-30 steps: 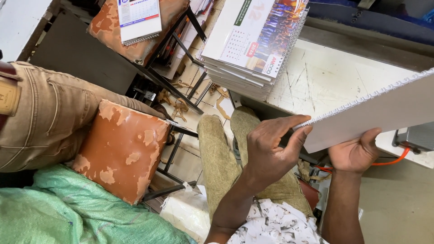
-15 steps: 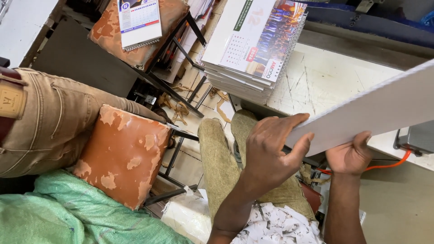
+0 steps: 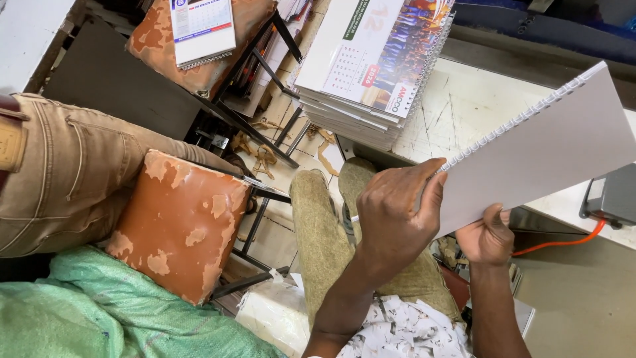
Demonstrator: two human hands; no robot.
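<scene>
A grey spiral-bound calendar board is tilted up in front of me, its white wire binding along the upper edge. My left hand grips its lower left corner with fingers curled over the binding end. My right hand holds the bottom edge from underneath. A stack of several wire-bound calendars lies on the worn white table just beyond the hands.
A person in tan trousers sits at the left on a worn orange stool cushion. Another orange stool holds one calendar. Green sacking lies lower left. A grey box with an orange cable sits right.
The board has swung so more of its grey face shows, and both hands have shifted slightly along its lower edge. The view has moved a little.
</scene>
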